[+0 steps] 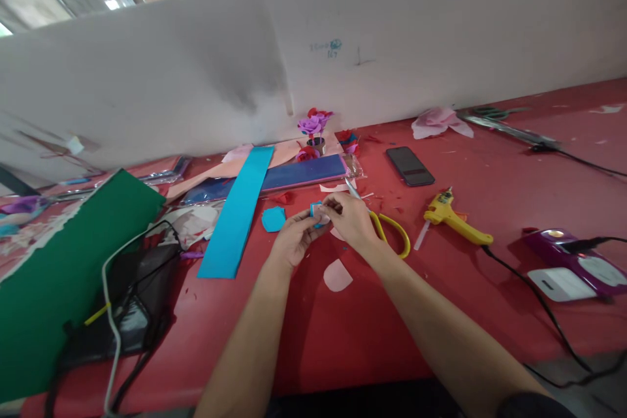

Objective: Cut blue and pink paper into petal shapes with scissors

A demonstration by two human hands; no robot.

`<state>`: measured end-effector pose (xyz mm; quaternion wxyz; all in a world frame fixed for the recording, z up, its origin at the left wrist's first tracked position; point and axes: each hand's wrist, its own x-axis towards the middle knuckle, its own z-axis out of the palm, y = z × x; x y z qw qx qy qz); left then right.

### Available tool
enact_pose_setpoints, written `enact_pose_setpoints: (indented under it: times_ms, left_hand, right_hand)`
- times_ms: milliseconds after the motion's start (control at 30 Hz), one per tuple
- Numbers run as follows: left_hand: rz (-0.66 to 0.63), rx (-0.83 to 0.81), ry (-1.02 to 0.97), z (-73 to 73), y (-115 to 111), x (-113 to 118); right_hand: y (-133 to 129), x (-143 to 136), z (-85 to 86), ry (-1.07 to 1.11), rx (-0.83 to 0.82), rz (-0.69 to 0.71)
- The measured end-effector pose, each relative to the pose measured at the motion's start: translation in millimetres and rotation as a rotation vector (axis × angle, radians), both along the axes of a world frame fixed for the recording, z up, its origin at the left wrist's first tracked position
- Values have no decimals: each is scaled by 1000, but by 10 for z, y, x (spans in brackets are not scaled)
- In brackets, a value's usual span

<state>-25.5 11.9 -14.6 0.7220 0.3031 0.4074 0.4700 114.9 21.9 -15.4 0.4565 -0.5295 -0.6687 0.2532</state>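
My left hand (297, 235) is closed on a small blue paper piece (315, 209) with a pale pink paper piece (321, 215) laid against it. My right hand (350, 217) pinches the pink piece from the other side, so both hands meet over the papers. Left of them lies a cut stack of blue paper (273, 219). A loose pink petal-shaped piece (337, 275) rests on the table below my hands. Yellow-handled scissors (399, 235) lie just right of my right hand, their blades partly hidden behind it.
A long blue paper strip (240, 209) crosses a packaged dark blue sheet (304, 173). Paper flowers (316, 125) stand in a small pot at the back. A phone (410, 166), a yellow glue gun (455, 219) with its cord and a purple device (578, 261) lie right; green board (73, 287) left.
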Motion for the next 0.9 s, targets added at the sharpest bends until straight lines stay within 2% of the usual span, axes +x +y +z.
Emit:
enact_pose_setpoints:
  times_ms: [133,267,333,467,667,767,900]
  left_hand:
    - [1,-11,-17,-15,8,-10]
    - [-1,-13,-42,-3,15,-26]
    - [7,-9,-55,9,14,-32]
    - [17,-1,-67,8,14,-41]
    - [-6,56,-72,-57,26,-54]
    - [-7,63,-81,-66,26,-38]
    - [84,-8,-58,-48,33,-8]
  right_hand:
    - [21,17,-14,112,-14,23]
    - [63,71,9,368,-127,38]
    - [83,108,22,420,-159,44]
    - [100,160,37,396,-169,43]
    - [63,113,48,205,-85,118]
    - [27,51,35,143,-76,50]
    - [11,-14,-22,172,-96,0]
